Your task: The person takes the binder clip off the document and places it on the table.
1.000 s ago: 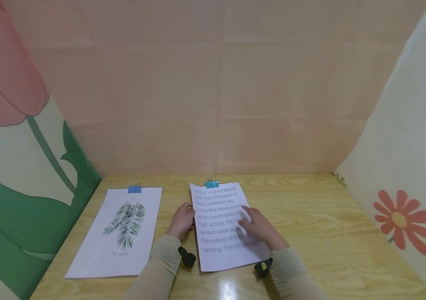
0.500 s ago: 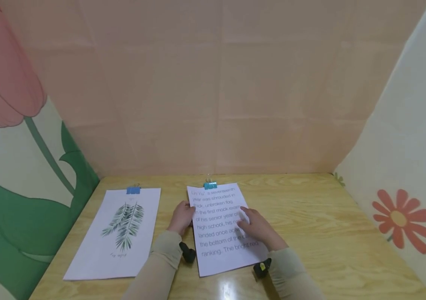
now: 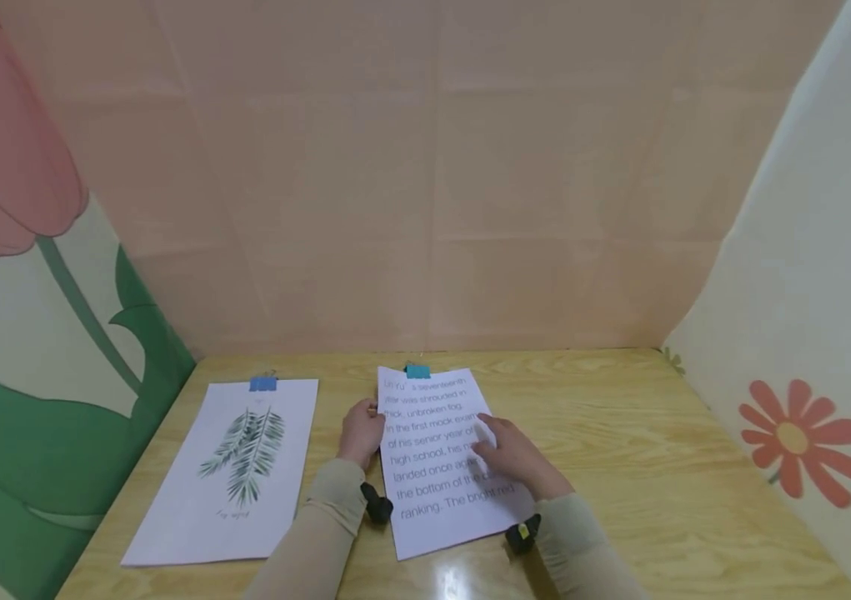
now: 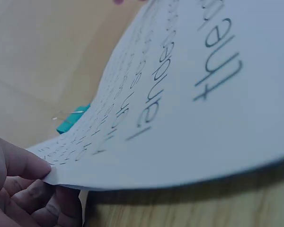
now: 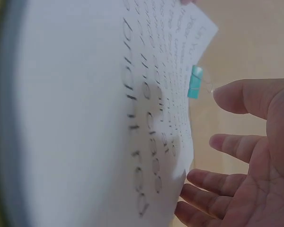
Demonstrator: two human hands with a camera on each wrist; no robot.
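A white printed sheet, seemingly the top of a thin stack of paper [image 3: 425, 540], lies at the table's middle under both hands. A teal binder clip [image 3: 417, 372] grips its far edge. My left hand [image 3: 361, 433] pinches the left edge between thumb and fingers; in the left wrist view the paper bows up from the wood near that hand [image 4: 26, 189]. On the opposite side my right hand [image 3: 518, 458] lies against the right edge. The right wrist view shows that hand [image 5: 270, 179] with thumb and fingers spread, lower fingertips touching the paper's edge.
To the left lies another white sheet [image 3: 207, 525] with a printed palm-leaf picture, held by a blue binder clip [image 3: 263, 383]. The wooden table [image 3: 658, 483] meets a pink backdrop [image 3: 433, 208] behind. Painted side walls stand left and right. A black wrist device [image 3: 376, 504] sits at my left cuff.
The printed paper has come slightly toward me, still between both hands. Its teal clip's upright wire handle shows less now. The head view has shifted a little.
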